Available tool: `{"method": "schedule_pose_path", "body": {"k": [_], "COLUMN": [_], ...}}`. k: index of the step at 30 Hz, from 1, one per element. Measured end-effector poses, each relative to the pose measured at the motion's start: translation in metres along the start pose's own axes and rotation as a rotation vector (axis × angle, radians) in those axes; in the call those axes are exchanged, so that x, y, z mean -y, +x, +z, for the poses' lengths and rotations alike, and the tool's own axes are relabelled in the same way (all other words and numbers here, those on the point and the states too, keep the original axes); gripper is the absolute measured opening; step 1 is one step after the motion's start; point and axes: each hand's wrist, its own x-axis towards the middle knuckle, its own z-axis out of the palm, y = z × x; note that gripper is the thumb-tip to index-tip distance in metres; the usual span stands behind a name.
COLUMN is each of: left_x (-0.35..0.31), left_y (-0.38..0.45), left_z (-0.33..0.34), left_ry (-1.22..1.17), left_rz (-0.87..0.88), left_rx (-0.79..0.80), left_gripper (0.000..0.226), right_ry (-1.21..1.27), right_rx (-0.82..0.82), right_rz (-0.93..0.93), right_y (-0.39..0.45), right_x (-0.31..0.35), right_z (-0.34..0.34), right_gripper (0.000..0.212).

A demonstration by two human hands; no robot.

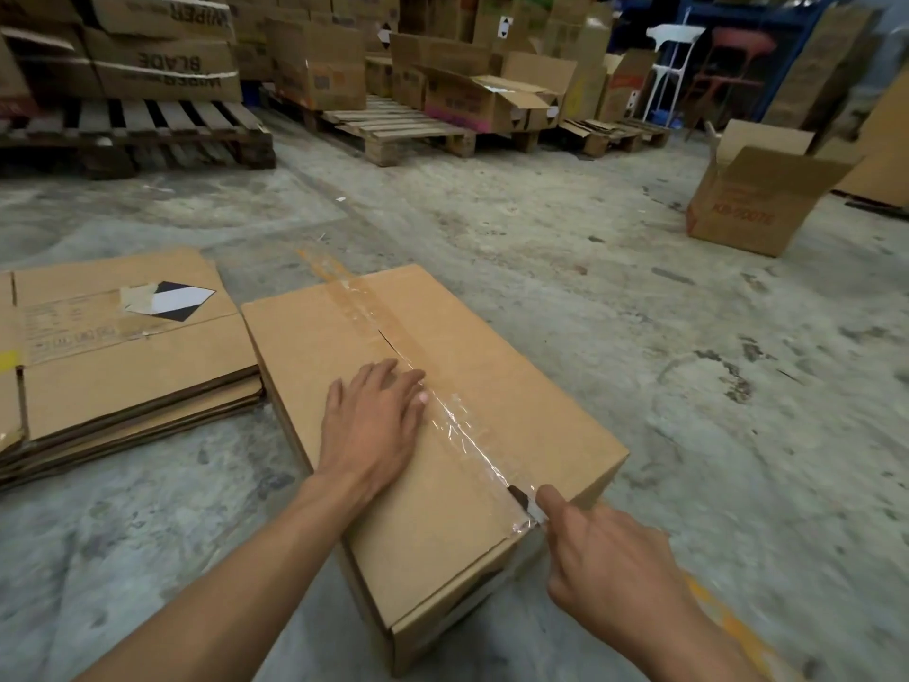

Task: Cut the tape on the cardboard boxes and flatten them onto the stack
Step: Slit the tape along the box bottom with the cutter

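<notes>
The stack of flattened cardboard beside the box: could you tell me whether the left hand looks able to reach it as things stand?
Probably yes. The left hand rests flat on the box, holding nothing, and the stack lies right beside the box on that side, with nothing between them.

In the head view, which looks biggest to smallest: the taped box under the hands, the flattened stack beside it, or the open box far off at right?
1. taped box, though it is nearest.
2. flattened stack, partly cut off, so unsure.
3. open box, farthest away.
</notes>
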Motion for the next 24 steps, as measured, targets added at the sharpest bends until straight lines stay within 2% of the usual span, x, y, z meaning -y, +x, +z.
{"method": "schedule_pose_path", "body": {"k": [4, 10, 16, 21, 22, 24], "left_x": [-0.002, -0.002, 0.003, -0.026, -0.03, -0.031], "left_y": [-0.006, -0.002, 0.015, 0.006, 0.001, -0.007], "left_z": [0.007, 0.007, 0.001, 0.006, 0.01, 0.015], "left_ry": [0.042, 0.04, 0.07, 0.088, 0.093, 0.135], "left_rz": [0.045, 0.042, 0.111, 0.042, 0.042, 0.061], "left_rx": [0.135, 0.158, 0.342, 0.443, 0.42, 0.352], "left_gripper": [0.053, 0.05, 0.055, 0.066, 0.068, 0.069], "right_ry": [0.068, 0.032, 0.072, 0.065, 0.093, 0.39], "right_rx": [-0.016, -0.018, -0.117, -0.141, -0.129, -0.053], "right_rz": [0.027, 0.095, 0.189, 0.16, 0.129, 0.057], "right_y": [-0.009, -0.025, -0.014, -0.002, 0.001, 0.006], "right_x": [-0.006, -0.001, 0.0, 0.0, -0.005, -0.019], "right_z": [0.009, 0.012, 0.023, 0.023, 0.022, 0.018], "right_gripper": [0.021, 0.031, 0.031, 0.023, 0.016, 0.005]}}
